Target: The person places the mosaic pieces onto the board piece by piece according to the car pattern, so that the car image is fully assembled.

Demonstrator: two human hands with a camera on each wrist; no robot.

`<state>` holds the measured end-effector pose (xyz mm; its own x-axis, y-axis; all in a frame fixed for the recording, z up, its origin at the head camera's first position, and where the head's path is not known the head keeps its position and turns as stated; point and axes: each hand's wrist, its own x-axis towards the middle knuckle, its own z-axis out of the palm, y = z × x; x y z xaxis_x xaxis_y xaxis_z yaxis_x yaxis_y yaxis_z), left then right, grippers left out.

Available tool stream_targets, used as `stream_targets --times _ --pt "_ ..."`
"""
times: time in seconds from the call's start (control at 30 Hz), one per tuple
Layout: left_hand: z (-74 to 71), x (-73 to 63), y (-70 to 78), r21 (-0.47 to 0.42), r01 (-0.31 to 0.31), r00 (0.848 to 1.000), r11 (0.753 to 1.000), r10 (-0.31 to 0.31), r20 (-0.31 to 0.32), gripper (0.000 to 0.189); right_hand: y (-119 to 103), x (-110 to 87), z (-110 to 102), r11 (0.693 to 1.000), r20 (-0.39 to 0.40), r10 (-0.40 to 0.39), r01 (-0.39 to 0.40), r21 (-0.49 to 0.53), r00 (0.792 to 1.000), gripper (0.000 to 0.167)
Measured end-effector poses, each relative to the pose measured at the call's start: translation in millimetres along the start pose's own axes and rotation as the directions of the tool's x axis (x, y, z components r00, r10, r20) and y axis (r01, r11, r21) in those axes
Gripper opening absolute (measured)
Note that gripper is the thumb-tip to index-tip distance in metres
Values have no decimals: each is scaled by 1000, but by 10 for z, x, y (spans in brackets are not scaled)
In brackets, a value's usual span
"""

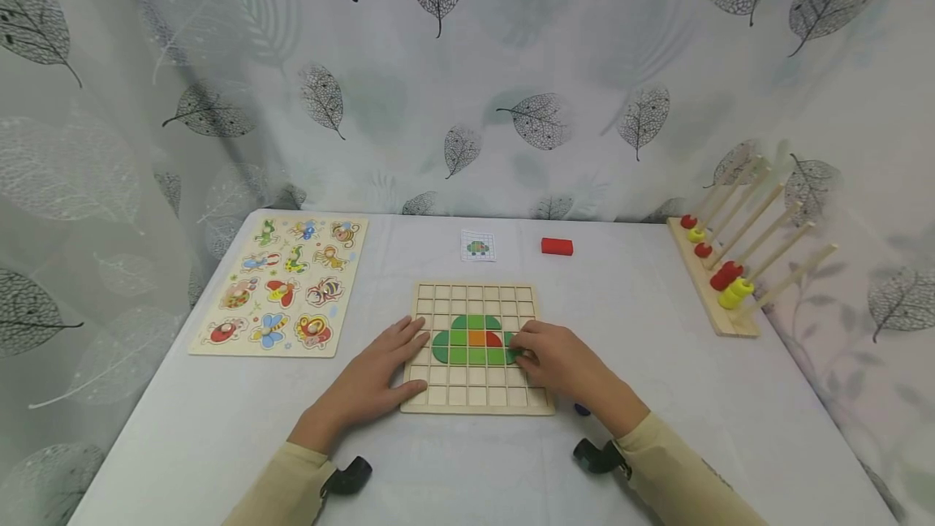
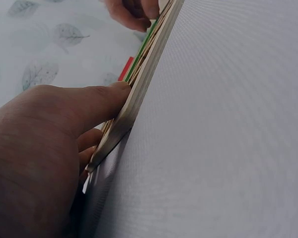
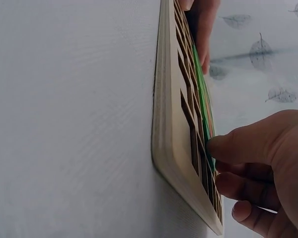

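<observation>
A wooden grid board (image 1: 467, 406) lies in the middle of the table, with green, orange and red tiles set in its cells. My left hand (image 1: 376, 372) rests at the board's left edge, fingers extended; in the left wrist view its thumb (image 2: 102, 101) lies over the rim. At the right end of the tile pattern, my right hand (image 1: 558, 360) pinches a rounded green tile (image 1: 510, 355) between thumb and fingers. In the right wrist view, the right thumb (image 3: 233, 146) touches green at board level. The fingers partly hide this tile.
Behind the board are a small pattern card (image 1: 478, 246) and a red block (image 1: 557, 247). An animal puzzle board (image 1: 277, 286) lies left; a peg stand (image 1: 719, 299) with red and yellow beads stands right. A small dark blue piece (image 1: 582, 410) sits by the right forearm.
</observation>
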<state>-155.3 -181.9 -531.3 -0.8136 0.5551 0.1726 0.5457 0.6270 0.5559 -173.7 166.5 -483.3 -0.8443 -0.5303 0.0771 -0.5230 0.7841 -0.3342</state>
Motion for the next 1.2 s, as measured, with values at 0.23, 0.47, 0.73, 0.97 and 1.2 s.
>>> stream_targets --times 0.23,0.47,0.73,0.97,1.2 --pt "3 4 -1 13 -19 1000 1000 19 -14 77 -33 3 -16 1000 3 8 -8 7 1000 18" --pt "-8 9 7 9 -8 1000 1000 8 -1 78 -32 -3 -64 1000 8 19 -19 11 1000 16" --pt "-17 4 15 9 -5 1000 1000 5 6 78 59 -65 -218 1000 -44 20 -20 19 999 17" --pt "2 9 9 13 -11 1000 1000 11 -4 78 150 -122 -328 1000 -119 4 -5 -8 993 18" --pt "-9 3 22 14 -2 1000 1000 2 1 78 230 -160 -411 998 -162 33 -41 -45 986 23"
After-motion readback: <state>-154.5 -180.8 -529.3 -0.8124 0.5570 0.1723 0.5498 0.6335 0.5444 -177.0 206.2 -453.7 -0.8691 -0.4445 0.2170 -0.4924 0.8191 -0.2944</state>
